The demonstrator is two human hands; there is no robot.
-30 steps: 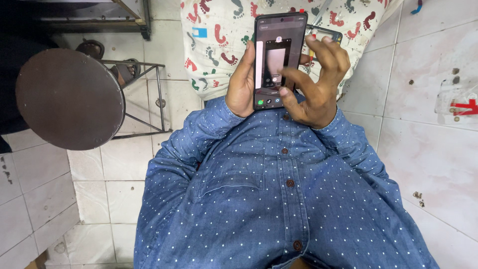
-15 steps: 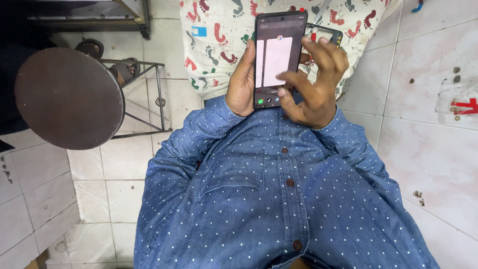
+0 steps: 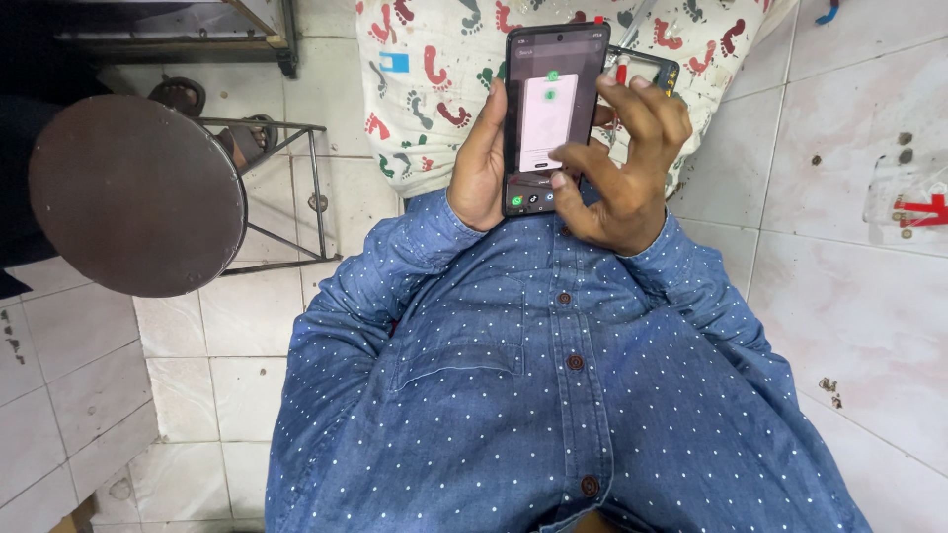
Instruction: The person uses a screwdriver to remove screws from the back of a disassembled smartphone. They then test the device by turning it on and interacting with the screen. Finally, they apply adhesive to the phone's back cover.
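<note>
Blue dotted shirt (image 3: pixel 553 415) nearest. Above it, left hand (image 3: pixel 481 168) clasped round smartphone (image 3: pixel 553 114) edge; right hand (image 3: pixel 622 163) behind, thumb on lit screen. Beyond: footprint-patterned cloth (image 3: pixel 434 69); round stool (image 3: pixel 133 192) at left on tiled floor (image 3: pixel 849 296).

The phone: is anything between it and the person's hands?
Nothing visible. The left hand grips the phone directly along its edge, and the right hand's thumb rests on the screen.
</note>
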